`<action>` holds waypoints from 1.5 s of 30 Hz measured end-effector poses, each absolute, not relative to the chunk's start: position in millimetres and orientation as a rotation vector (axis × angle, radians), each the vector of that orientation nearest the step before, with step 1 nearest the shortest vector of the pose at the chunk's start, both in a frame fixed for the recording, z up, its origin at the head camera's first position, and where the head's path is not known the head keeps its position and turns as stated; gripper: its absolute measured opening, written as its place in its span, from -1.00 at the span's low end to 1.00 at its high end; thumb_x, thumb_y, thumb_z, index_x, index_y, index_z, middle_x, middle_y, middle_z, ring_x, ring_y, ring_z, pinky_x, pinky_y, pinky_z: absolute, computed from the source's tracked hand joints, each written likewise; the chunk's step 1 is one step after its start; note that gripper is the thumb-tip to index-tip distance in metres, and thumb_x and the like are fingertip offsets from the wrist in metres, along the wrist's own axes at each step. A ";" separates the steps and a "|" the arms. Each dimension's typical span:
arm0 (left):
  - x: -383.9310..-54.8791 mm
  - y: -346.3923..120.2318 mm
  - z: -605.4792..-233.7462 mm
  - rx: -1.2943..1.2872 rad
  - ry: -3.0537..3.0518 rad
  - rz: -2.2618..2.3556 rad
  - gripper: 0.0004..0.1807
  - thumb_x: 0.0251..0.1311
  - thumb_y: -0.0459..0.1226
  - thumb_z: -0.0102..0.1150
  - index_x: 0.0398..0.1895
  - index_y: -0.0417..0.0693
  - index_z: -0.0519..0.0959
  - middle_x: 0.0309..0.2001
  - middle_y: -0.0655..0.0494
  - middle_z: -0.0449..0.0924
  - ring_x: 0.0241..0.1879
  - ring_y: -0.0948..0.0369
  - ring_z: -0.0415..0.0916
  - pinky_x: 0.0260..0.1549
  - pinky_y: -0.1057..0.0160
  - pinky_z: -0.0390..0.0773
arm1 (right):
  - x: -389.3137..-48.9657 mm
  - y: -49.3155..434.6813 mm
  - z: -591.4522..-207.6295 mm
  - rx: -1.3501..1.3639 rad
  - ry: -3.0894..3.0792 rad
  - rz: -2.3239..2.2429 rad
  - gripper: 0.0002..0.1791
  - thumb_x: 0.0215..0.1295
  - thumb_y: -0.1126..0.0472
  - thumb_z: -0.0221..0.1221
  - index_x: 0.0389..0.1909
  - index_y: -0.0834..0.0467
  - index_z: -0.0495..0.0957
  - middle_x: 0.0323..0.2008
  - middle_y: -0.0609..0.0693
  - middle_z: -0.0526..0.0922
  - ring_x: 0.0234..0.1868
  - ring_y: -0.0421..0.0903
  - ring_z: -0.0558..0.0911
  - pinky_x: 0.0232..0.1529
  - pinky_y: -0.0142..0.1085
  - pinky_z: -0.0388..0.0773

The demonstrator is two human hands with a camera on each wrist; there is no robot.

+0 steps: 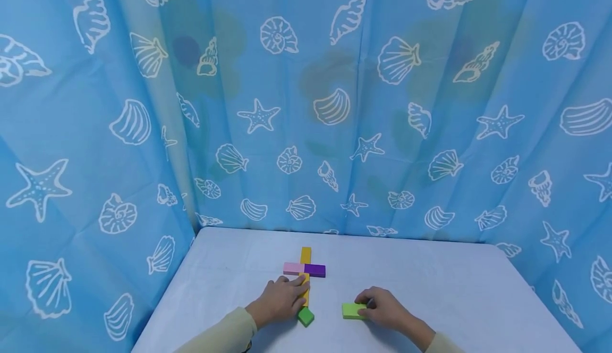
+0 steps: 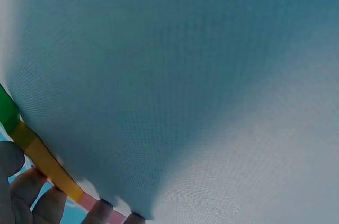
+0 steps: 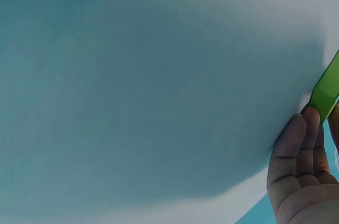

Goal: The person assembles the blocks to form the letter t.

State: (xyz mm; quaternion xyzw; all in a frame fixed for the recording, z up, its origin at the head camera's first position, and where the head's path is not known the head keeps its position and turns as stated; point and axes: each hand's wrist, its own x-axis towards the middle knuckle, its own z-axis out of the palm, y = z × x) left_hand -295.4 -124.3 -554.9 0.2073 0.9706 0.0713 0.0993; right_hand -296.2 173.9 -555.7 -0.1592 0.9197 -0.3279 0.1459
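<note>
Colored blocks form a cross on the white table. An orange block (image 1: pixel 306 254) is at the top, with a pink block (image 1: pixel 293 268) and a purple block (image 1: pixel 315 271) side by side below it. A second orange block (image 1: pixel 306 293) runs downward from them. My left hand (image 1: pixel 282 298) rests along its left side, fingers spread and touching it. A green block (image 1: pixel 306 317), turned at an angle, sits at its lower end. To the right, my right hand (image 1: pixel 384 309) pinches the right end of a light green block (image 1: pixel 351 311) between thumb and fingers, low over the table.
The white table (image 1: pixel 229 268) reaches back to a blue curtain (image 1: pixel 306 145) with white shells and starfish. More curtain (image 1: pixel 71 183) hangs along the left side and the right side. Shadows of both hands fall on the tabletop.
</note>
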 end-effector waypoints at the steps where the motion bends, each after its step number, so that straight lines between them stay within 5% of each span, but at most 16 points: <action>1: -295.1 -124.7 -554.9 0.619 2.872 0.210 -0.47 0.41 0.10 -0.03 0.42 0.35 0.36 0.45 0.32 0.30 0.23 -0.04 0.44 0.11 -0.32 0.46 | -296.3 172.2 -556.3 -0.461 2.643 -0.947 -0.81 0.18 0.22 0.36 -0.17 0.11 0.69 -0.25 -0.08 0.65 -0.27 -0.16 0.58 -0.23 -0.20 0.59; 45: -292.4 -122.1 -550.4 0.606 2.868 0.203 -0.47 0.41 0.10 -0.02 0.41 0.35 0.37 0.46 0.34 0.29 0.21 -0.02 0.45 0.12 -0.29 0.46 | -286.5 127.9 -557.1 -0.568 2.531 -1.048 -0.75 0.11 0.19 0.42 -0.18 0.12 0.70 -0.35 -0.12 0.64 -0.37 -0.17 0.51 -0.36 -0.40 0.47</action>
